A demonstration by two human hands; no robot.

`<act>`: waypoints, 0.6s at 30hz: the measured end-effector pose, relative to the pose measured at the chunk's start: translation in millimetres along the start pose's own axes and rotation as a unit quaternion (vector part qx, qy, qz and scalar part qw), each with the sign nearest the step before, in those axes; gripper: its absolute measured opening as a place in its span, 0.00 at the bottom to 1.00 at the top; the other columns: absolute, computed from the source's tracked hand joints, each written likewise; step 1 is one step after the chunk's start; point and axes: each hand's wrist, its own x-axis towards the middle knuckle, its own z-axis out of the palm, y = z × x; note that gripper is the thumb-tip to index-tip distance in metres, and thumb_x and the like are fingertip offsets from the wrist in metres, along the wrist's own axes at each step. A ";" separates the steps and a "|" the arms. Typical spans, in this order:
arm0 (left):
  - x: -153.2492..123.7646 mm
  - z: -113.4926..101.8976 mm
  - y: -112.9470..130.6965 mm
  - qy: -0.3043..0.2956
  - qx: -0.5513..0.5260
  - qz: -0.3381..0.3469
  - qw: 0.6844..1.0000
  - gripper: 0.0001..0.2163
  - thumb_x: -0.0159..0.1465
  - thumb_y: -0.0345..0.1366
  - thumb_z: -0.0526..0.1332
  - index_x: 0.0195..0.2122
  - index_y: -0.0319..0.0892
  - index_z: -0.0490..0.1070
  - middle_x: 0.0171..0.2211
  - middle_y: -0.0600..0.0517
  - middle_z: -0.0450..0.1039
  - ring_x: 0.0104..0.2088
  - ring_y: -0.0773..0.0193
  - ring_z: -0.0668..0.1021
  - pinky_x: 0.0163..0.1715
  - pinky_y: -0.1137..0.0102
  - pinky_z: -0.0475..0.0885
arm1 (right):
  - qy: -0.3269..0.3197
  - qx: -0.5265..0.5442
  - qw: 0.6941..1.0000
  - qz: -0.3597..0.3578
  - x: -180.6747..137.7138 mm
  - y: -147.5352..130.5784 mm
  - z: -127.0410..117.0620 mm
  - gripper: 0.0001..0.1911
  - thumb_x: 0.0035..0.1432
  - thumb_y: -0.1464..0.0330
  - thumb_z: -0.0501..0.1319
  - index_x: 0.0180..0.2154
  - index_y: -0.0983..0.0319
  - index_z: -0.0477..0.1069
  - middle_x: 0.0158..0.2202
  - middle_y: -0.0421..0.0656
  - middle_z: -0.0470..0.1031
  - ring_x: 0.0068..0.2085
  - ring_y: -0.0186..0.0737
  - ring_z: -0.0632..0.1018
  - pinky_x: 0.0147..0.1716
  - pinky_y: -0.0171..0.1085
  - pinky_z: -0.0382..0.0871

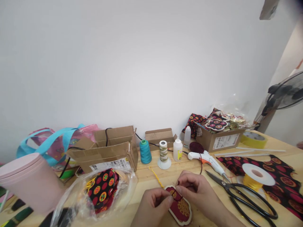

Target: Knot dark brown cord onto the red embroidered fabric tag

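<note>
Both hands meet low at the middle of the wooden surface (146, 171), forearms coming in from the bottom edge. The left hand (153, 205) lies knuckles-up with its fingers curled under, thumb and forefinger pinching the upper left edge of the red ornament (181, 210). The right hand (197, 189) reaches in from the right, wrist slightly raised, its fingertips bunched and gripping the ornament's top just beside the left thumb. The ornament, dark red with a gold pattern and a pale rim, lies flat on the surface between and below the two hands. A yellow cord (156, 177) runs up-left from it. Black scissors (239, 194) lie near, right of the right hand.
</note>
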 end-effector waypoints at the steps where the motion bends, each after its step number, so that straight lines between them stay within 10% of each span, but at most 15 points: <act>1: 0.2 -0.2 -0.2 -0.004 0.017 0.002 1.000 0.12 0.50 0.42 0.62 0.27 0.36 0.75 0.25 0.49 0.76 0.29 0.62 0.74 0.30 0.71 0.66 | 0.001 0.004 1.000 0.009 0.3 1.2 0.2 0.11 0.44 0.63 0.64 0.21 0.63 0.68 0.22 0.38 0.66 0.23 0.34 0.71 0.23 0.33 0.63; 18: 1.6 1.6 3.8 -0.004 0.011 -0.018 1.000 0.17 0.50 0.48 0.60 0.24 0.34 0.71 0.15 0.58 0.61 0.14 0.77 0.57 0.14 0.77 0.48 | 0.020 -0.065 0.997 0.034 -1.7 10.9 8.5 0.08 0.43 0.66 0.61 0.21 0.66 0.69 0.20 0.37 0.63 0.21 0.31 0.64 0.20 0.31 0.57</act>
